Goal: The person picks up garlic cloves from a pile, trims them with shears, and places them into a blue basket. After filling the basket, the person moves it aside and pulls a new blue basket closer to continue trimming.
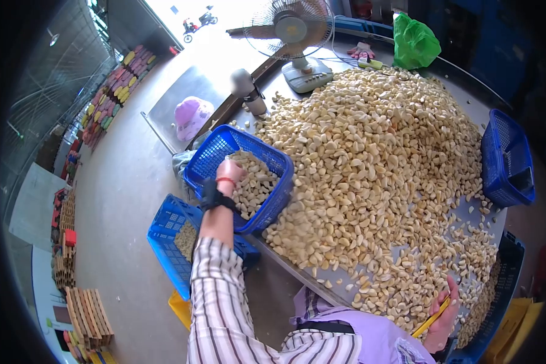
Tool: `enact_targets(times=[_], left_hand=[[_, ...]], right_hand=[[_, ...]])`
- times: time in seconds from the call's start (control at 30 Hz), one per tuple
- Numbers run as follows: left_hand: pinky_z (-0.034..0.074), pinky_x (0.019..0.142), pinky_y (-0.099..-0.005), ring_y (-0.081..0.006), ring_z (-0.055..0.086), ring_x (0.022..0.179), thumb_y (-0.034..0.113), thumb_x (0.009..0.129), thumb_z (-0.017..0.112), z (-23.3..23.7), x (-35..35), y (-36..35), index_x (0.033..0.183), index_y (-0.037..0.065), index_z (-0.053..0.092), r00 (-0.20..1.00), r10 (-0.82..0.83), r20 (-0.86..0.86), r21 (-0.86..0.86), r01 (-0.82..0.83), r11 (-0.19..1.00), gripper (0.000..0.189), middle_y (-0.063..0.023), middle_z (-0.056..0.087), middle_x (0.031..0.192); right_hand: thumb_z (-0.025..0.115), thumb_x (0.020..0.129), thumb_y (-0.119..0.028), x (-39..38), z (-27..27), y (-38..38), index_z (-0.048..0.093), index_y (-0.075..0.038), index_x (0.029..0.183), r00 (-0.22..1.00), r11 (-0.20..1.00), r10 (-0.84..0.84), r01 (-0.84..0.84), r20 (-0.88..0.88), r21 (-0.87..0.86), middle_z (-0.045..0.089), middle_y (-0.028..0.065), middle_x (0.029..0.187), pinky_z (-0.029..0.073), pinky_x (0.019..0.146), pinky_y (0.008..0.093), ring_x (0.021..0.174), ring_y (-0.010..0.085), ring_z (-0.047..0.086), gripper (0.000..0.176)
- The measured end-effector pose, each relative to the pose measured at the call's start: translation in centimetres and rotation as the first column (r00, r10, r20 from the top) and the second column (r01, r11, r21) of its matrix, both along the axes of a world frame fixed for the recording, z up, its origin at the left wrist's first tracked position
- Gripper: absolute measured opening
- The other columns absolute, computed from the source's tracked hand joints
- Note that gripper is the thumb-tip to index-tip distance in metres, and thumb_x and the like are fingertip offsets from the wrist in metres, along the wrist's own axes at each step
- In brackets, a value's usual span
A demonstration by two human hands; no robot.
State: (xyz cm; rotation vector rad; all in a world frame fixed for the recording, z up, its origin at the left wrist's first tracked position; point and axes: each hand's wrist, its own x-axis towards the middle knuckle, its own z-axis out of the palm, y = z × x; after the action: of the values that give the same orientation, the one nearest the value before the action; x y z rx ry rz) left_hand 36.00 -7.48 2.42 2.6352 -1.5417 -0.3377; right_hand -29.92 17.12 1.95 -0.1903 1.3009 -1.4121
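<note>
The striped sleeve (215, 285) lay nearest, extended so the left hand (232, 170) reached inside the blue basket (276, 206); its fingers were partly hidden, grip undetermined. The basket stood at the table (303, 275) edge, presumably for easy reach. The right hand (444, 321) held a yellow tool (429, 318) across the palm, probably ready for use, beside the cloves (370, 164). These were heaped across the metal table, below the fan (307, 74). Beyond, pallets (88, 312) and stacked sacks (124, 79) lined the floor (127, 182).

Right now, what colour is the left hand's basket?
The basket is blue, best seen in the head view.
</note>
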Motion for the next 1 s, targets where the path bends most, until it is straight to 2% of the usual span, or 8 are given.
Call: enact_targets(times=[0.07,0.13,0.27,0.43,0.57,0.8,0.93,1.0], left_hand=[[0.046,0.051,-0.0256,-0.0112,0.059,0.061,0.02,0.077,0.074,3.0,-2.5,1.2,0.098,0.003,0.07,0.754,-0.137,-0.642,-0.443,-0.22,0.869,0.027,-0.0044,0.068,0.081],[0.04,0.05,-0.0164,-0.0025,0.049,0.057,0.012,0.085,0.063,8.2,-7.4,3.1,0.104,0.005,0.067,0.453,-0.223,-0.863,-0.412,-0.378,0.829,0.02,0.0008,0.065,0.082],[0.028,0.04,-0.0151,-0.002,0.039,0.048,0.007,0.085,0.063,11.2,-19.3,8.2,0.098,0.005,0.062,0.001,-0.494,-0.87,-0.459,-0.371,0.807,0.013,0.0014,0.059,0.075],[0.036,0.043,-0.0172,-0.0029,0.049,0.055,0.005,0.085,0.064,6.7,-32.6,12.5,0.095,0.005,0.061,-0.342,-0.166,-0.925,-0.173,-0.009,0.985,0.011,-0.0017,0.063,0.079],[0.036,0.045,-0.0177,-0.0035,0.049,0.056,0.003,0.082,0.065,5.5,-39.3,14.4,0.095,0.004,0.062,-0.324,-0.003,-0.946,-0.044,0.12,0.992,0.013,-0.002,0.062,0.084],[0.038,0.05,-0.0169,-0.0038,0.051,0.062,0.0,0.08,0.066,4.8,-43.5,16.2,0.089,0.004,0.062,-0.265,-0.232,-0.936,-0.272,0.124,0.954,0.01,-0.0007,0.059,0.084],[0.034,0.046,-0.0163,-0.0035,0.044,0.053,0.005,0.083,0.066,4.3,-43.9,16.1,0.089,0.005,0.059,-0.319,0.119,-0.94,0.061,0.185,0.981,0.009,0.0018,0.056,0.074],[0.03,0.042,-0.0159,-0.0031,0.037,0.049,0.012,0.086,0.062,2.2,-43.2,16.2,0.097,0.007,0.058,-0.611,0.365,-0.702,0.23,0.29,0.929,0.012,0.0023,0.054,0.07]], right_hand=[[0.047,0.096,-0.041,0.0,0.2,0.1,0.045,-0.007,0.131,1.0,1.0,-0.007,0.007,-0.006,0.002,0.045,-0.0031,0.061,0.033,0.029,0.0217,0.036,0.0074,0.041,0.049],[0.047,0.096,-0.041,0.2,0.3,-0.2,0.045,-0.007,0.131,1.0,1.0,-0.004,0.004,-0.01,0.002,0.045,-0.0032,0.061,0.033,0.029,0.0218,0.036,0.0075,0.041,0.049],[0.047,0.096,-0.038,2.1,1.7,-1.1,0.045,-0.006,0.131,0.994,0.998,0.06,-0.059,-0.087,0.022,0.045,-0.0024,0.062,0.034,0.029,0.0214,0.037,0.0073,0.042,0.048],[0.053,0.092,-0.026,4.4,2.5,-2.2,0.042,-0.004,0.135,0.934,0.938,0.314,-0.333,-0.17,-0.101,0.049,-0.0001,0.063,0.038,0.035,0.0208,0.04,0.0072,0.045,0.049],[0.062,0.089,-0.025,5.8,6.2,-3.3,0.036,-0.009,0.142,0.77,0.776,0.579,-0.621,-0.269,-0.109,0.055,-0.0002,0.077,0.043,0.055,0.0201,0.063,0.0049,0.051,0.06],[0.062,0.09,-0.02,6.0,8.1,-3.9,0.032,-0.011,0.145,0.714,0.707,0.651,-0.694,-0.259,-0.136,0.054,-0.0012,0.092,0.041,0.063,0.0204,0.073,0.0035,0.047,0.063],[0.059,0.092,-0.019,5.9,7.2,-3.9,0.035,-0.012,0.144,0.739,0.727,0.62,-0.668,-0.263,-0.162,0.057,-0.0006,0.09,0.041,0.064,0.0214,0.073,0.0051,0.047,0.058],[0.057,0.093,-0.021,5.8,7.2,-3.9,0.04,-0.01,0.141,0.684,0.722,0.604,-0.687,-0.409,-0.082,0.057,0.0,0.082,0.041,0.064,0.0211,0.071,0.0044,0.046,0.052]])
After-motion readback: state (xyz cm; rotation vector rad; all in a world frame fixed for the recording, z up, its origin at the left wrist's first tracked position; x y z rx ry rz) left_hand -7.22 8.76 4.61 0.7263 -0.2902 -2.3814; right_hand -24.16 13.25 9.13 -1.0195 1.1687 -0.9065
